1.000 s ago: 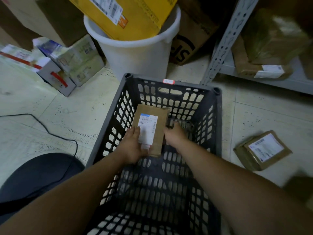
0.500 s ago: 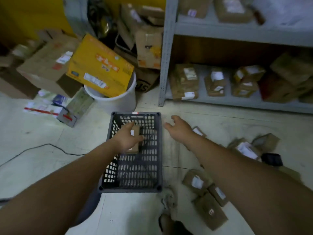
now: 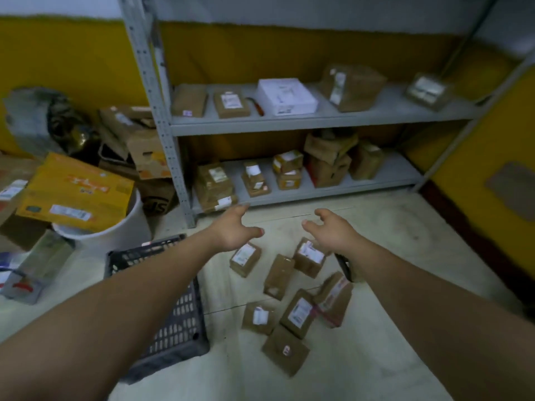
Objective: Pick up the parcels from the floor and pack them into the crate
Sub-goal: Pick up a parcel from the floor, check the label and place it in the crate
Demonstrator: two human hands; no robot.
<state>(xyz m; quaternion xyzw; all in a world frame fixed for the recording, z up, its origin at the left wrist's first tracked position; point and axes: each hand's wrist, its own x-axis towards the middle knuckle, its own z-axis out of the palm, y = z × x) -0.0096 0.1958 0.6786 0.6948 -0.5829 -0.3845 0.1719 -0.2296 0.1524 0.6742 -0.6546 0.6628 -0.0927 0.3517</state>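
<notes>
Several small brown parcels lie scattered on the pale floor, among them a labelled one (image 3: 245,258), another (image 3: 309,256) under my right wrist, and a plain one (image 3: 285,350) nearest me. The dark slatted crate (image 3: 179,322) stands on the floor at the left, mostly hidden by my left forearm. My left hand (image 3: 234,231) hovers open above the far parcels, fingers spread. My right hand (image 3: 333,230) is open too, palm down, over the right parcels. Neither hand touches anything.
A grey metal shelf rack (image 3: 289,123) with more parcels stands ahead. A white bucket (image 3: 115,227) holds a yellow box (image 3: 75,192) left of the crate. Cartons and bags pile at the far left. A dark object (image 3: 346,267) lies by my right wrist. Yellow wall at the right.
My view lifted away from the crate. The parcel I held in the crate is released, and both hands moved right, out of the crate, over the parcels on the floor.
</notes>
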